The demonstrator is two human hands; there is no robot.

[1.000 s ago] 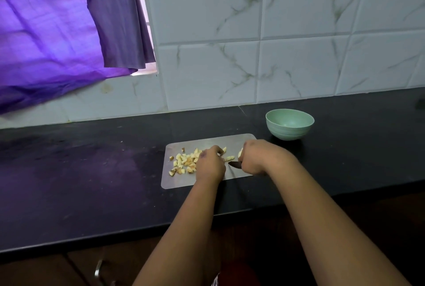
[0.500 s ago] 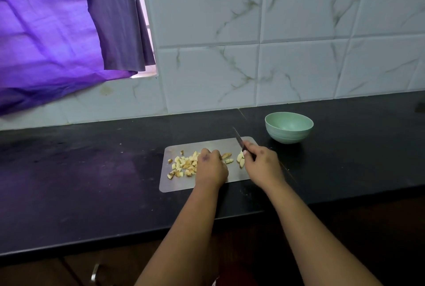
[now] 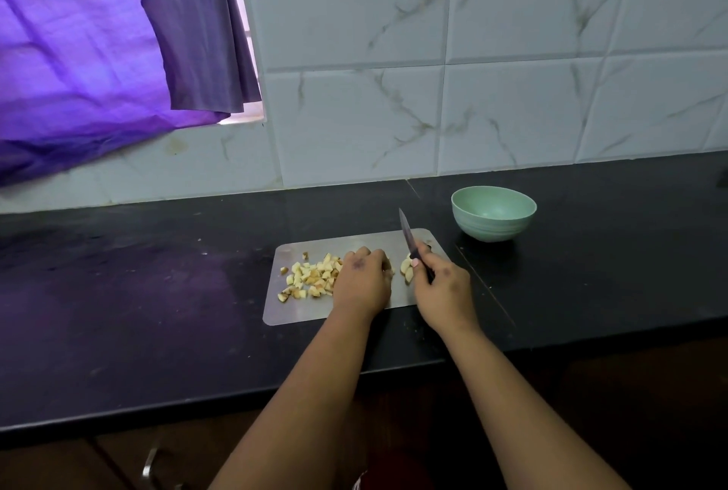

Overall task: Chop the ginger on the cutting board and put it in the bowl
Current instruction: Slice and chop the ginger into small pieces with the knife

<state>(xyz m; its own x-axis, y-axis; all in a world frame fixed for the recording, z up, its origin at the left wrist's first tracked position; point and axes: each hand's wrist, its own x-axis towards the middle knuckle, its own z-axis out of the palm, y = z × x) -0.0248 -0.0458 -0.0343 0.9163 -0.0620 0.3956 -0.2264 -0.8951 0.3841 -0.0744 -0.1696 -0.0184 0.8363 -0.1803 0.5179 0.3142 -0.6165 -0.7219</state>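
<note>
A grey cutting board (image 3: pixel 299 312) lies on the black counter. Several chopped ginger pieces (image 3: pixel 311 277) are heaped on its left half. My left hand (image 3: pixel 364 283) rests knuckles-up in the board's middle, fingers curled down over ginger I cannot see clearly. A few bigger ginger slices (image 3: pixel 406 269) lie between my hands. My right hand (image 3: pixel 443 288) grips a dark-handled knife (image 3: pixel 405 231), its blade raised and pointing away from me above the board. The empty green bowl (image 3: pixel 493 212) stands just beyond the board's right corner.
The black counter (image 3: pixel 157 292) runs left and right of the board, with its front edge close to me. A marble-tiled wall (image 3: pixel 472 95) stands behind. A purple curtain (image 3: pixel 98 56) hangs at the upper left. A cabinet handle (image 3: pixel 151 466) shows below the counter.
My right hand has turned and lifted the knife from flat across the board, so the blade now points up and away. My left hand stays on the ginger.
</note>
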